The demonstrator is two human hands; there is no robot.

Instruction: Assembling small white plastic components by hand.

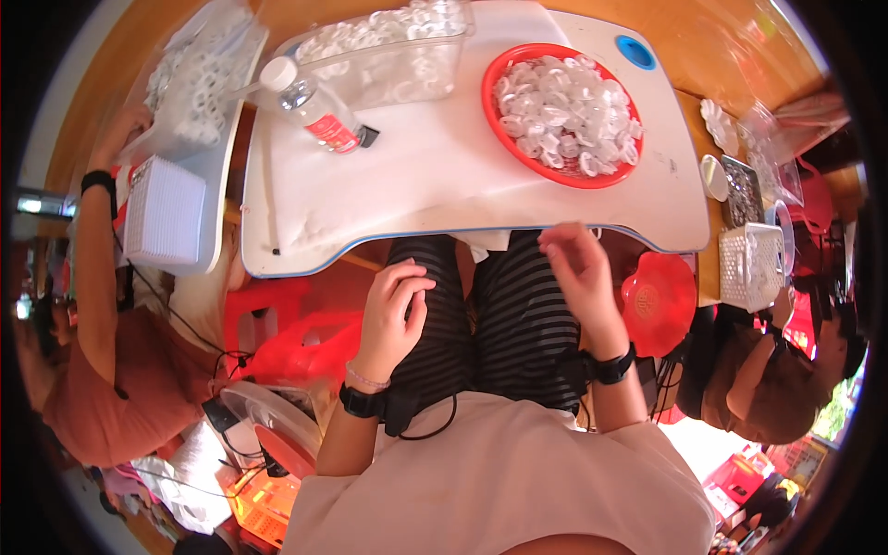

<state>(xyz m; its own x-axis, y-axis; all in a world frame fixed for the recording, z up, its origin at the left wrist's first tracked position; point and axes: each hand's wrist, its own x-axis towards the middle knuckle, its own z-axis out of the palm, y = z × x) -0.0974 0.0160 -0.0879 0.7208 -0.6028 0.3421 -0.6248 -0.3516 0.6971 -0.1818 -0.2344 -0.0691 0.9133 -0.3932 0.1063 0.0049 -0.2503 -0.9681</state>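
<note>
My left hand [393, 314] hovers over my left thigh, in front of the white table [388, 176]. Its fingers are loosely bent, thumb apart, with nothing visible in them. Near the table's front edge, above my right thigh, my right hand [580, 273] is raised, slightly blurred, its fingers curved and apart; no object shows in it. Beyond it on the table sits a round red basket [495, 125] heaped with small translucent white plastic pieces [569, 111]. At the back left stands a clear plastic bin [388, 79] of similar pieces.
A clear bottle [305, 106] with a white cap and red label stands by the bin, a small black object [368, 137] beside it. A blue ring [635, 53] is set in the table's far right corner. Co-workers sit on both sides; a white basket [166, 213] is at left.
</note>
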